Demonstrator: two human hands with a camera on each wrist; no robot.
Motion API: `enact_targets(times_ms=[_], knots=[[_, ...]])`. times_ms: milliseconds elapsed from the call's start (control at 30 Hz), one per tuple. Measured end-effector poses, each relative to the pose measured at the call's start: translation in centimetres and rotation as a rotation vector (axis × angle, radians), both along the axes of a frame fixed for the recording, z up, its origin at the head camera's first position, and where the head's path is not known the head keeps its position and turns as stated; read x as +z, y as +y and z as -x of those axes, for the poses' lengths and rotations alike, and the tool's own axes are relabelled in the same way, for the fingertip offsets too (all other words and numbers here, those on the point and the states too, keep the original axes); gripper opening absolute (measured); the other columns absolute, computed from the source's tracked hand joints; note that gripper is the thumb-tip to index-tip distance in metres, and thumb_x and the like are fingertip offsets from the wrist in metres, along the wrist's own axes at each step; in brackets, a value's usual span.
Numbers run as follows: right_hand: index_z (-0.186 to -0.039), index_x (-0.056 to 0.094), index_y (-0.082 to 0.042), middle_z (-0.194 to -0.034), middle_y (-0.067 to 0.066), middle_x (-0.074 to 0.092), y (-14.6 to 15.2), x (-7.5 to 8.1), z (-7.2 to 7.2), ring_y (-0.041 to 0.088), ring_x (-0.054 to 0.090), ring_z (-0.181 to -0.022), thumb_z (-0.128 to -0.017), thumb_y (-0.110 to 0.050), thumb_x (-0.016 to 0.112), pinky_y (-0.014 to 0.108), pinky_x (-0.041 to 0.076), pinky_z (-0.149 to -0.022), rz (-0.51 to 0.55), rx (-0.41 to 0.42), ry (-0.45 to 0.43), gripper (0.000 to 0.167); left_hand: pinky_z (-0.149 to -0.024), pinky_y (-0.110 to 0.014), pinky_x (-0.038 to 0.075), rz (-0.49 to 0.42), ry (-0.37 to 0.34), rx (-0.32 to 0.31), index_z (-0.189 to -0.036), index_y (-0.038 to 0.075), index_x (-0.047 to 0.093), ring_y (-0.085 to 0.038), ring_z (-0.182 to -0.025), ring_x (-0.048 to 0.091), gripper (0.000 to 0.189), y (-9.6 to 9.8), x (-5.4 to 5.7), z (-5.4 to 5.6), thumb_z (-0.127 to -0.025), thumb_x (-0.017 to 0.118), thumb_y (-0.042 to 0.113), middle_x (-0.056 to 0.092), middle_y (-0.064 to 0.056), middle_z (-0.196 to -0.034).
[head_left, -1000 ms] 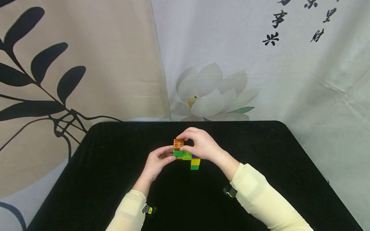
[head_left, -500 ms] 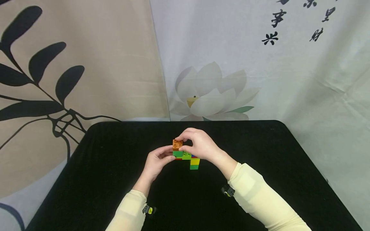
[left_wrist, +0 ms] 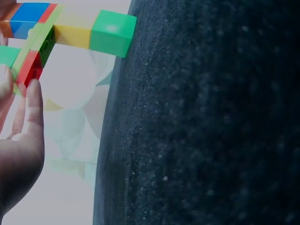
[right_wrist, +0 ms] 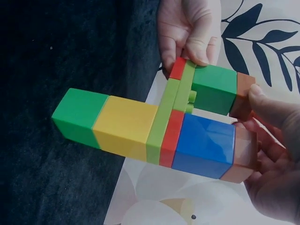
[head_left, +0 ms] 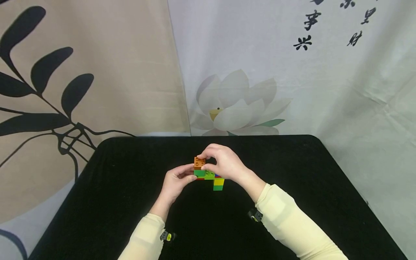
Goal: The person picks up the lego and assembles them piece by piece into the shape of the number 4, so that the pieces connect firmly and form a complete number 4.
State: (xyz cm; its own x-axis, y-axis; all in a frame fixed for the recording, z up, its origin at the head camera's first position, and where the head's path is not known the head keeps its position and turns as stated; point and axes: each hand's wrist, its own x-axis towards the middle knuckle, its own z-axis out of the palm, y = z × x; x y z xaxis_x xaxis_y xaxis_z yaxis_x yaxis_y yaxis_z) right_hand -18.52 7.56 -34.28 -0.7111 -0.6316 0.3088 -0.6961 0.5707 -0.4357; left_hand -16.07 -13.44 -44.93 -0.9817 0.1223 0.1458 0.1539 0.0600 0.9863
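Observation:
Both hands hold one build of toy building bricks. My left hand [head_left: 173,182] pinches its left end, thumb near the upper green brick [right_wrist: 214,88] and fingers at a red piece [left_wrist: 29,68]. My right hand [head_left: 227,162] pinches the orange-brown brick [head_left: 199,164], which sits on that green brick. Light green plates [right_wrist: 161,117] run across the middle. A blue brick [right_wrist: 204,143] rises from the other end, capped by a second brown brick [right_wrist: 240,154]. Below the plates are a yellow brick [right_wrist: 125,122] and a lower green brick [right_wrist: 80,115]. Whether it touches the table cannot be told.
A black cloth-covered table [head_left: 208,231] lies beneath the hands. Behind its far edge hangs a pale printed curtain [head_left: 130,72] with leaves, a lotus and written characters. Each forearm wears a small dark wrist device [head_left: 167,236] at the cream sleeve.

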Motion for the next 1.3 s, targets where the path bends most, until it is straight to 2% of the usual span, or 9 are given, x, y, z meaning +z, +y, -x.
enact_targets(times_ms=[67, 167, 267, 400, 700, 1000, 1100, 1200, 1300], knots=[[-0.107, 0.073, -0.01, -0.104, 0.0, 0.067, 0.0, 0.0, 0.1, 0.016, 0.063, -0.091, -0.086, -0.021, 0.079, 0.027, 0.052, -0.082, -0.005, -0.001, -0.001, 0.025, -0.087, -0.031, 0.055, -0.004, 0.003, -0.001, -0.12, 0.001, 0.068, -0.018, -0.098, 0.067, 0.031, 0.0, -0.1, 0.0, -0.09, 0.07, 0.001, 0.069, -0.017, -0.114], [-0.107, 0.074, -0.011, -0.103, -0.001, 0.067, 0.0, 0.1, 0.1, 0.017, 0.063, -0.091, -0.085, -0.022, 0.08, 0.028, 0.052, -0.081, -0.015, -0.005, -0.013, 0.026, -0.086, -0.029, 0.055, -0.007, 0.004, -0.009, -0.12, -0.003, 0.066, -0.018, -0.097, 0.066, 0.031, 0.1, 0.9, -0.4, -0.089, 0.069, -0.002, 0.068, -0.02, -0.113], [-0.107, 0.074, -0.011, -0.102, -0.001, 0.068, 0.0, 0.2, 0.2, 0.016, 0.063, -0.091, -0.084, -0.023, 0.08, 0.027, 0.052, -0.081, -0.023, -0.007, -0.02, 0.027, -0.086, -0.029, 0.055, -0.012, 0.003, -0.008, -0.12, -0.005, 0.066, -0.017, -0.096, 0.066, 0.03, 0.1, 0.9, -0.4, -0.09, 0.068, -0.004, 0.068, -0.021, -0.113], [-0.107, 0.073, -0.011, -0.102, -0.001, 0.068, -0.1, 0.1, 0.3, 0.016, 0.063, -0.091, -0.084, -0.023, 0.081, 0.028, 0.052, -0.081, -0.018, -0.009, -0.029, 0.027, -0.087, -0.03, 0.055, -0.005, 0.006, 0.009, -0.119, -0.001, 0.068, -0.017, -0.096, 0.067, 0.029, 0.0, -0.1, 0.0, -0.09, 0.07, 0.001, 0.069, -0.018, -0.112], [-0.11, 0.073, -0.012, -0.106, -0.001, 0.069, -0.2, -0.2, 0.4, 0.015, 0.063, -0.096, -0.086, -0.024, 0.079, 0.031, 0.052, -0.087, -0.018, -0.033, -0.051, 0.027, -0.086, -0.029, 0.056, -0.014, 0.003, 0.019, -0.12, -0.001, 0.068, -0.016, -0.095, 0.067, 0.031, 0.0, -0.3, 0.0, -0.09, 0.07, 0.0, 0.069, -0.018, -0.111], [-0.116, 0.072, -0.014, -0.112, -0.002, 0.069, 0.2, -0.3, 0.4, 0.016, 0.06, -0.106, -0.088, -0.027, 0.077, 0.035, 0.05, -0.093, -0.016, -0.045, -0.063, 0.031, -0.087, -0.031, 0.055, 0.012, -0.019, 0.01, -0.119, 0.002, 0.069, -0.019, -0.097, 0.067, 0.03, 0.1, 0.0, 0.1, -0.089, 0.071, 0.003, 0.07, -0.014, -0.111], [-0.12, 0.07, -0.014, -0.114, -0.001, 0.068, 0.6, -0.4, 0.3, 0.016, 0.058, -0.098, -0.09, -0.026, 0.075, 0.032, 0.052, -0.083, 0.024, -0.031, -0.088, 0.033, -0.087, -0.031, 0.055, 0.013, -0.02, 0.013, -0.119, 0.002, 0.069, -0.019, -0.097, 0.067, 0.03, 0.1, 0.1, 0.0, -0.089, 0.071, 0.004, 0.07, -0.015, -0.11], [-0.123, 0.069, -0.013, -0.116, 0.001, 0.067, 1.2, -0.6, 0.3, 0.018, 0.058, -0.096, -0.09, -0.024, 0.075, 0.03, 0.053, -0.079, 0.105, -0.024, -0.11, 0.036, -0.087, -0.03, 0.055, 0.012, -0.027, 0.022, -0.12, 0.001, 0.068, -0.019, -0.097, 0.067, 0.03, 0.1, 0.1, 0.0, -0.09, 0.071, 0.004, 0.07, -0.015, -0.111], [-0.124, 0.068, -0.012, -0.119, 0.002, 0.066, 2.0, -1.0, 0.2, 0.02, 0.059, -0.104, -0.089, -0.022, 0.076, 0.037, 0.053, -0.089, 0.194, -0.039, -0.123, 0.037, -0.088, -0.03, 0.055, 0.019, -0.043, 0.035, -0.121, 0.003, 0.068, -0.02, -0.098, 0.066, 0.032, 0.1, 0.1, 0.0, -0.09, 0.071, 0.004, 0.07, -0.014, -0.111]])
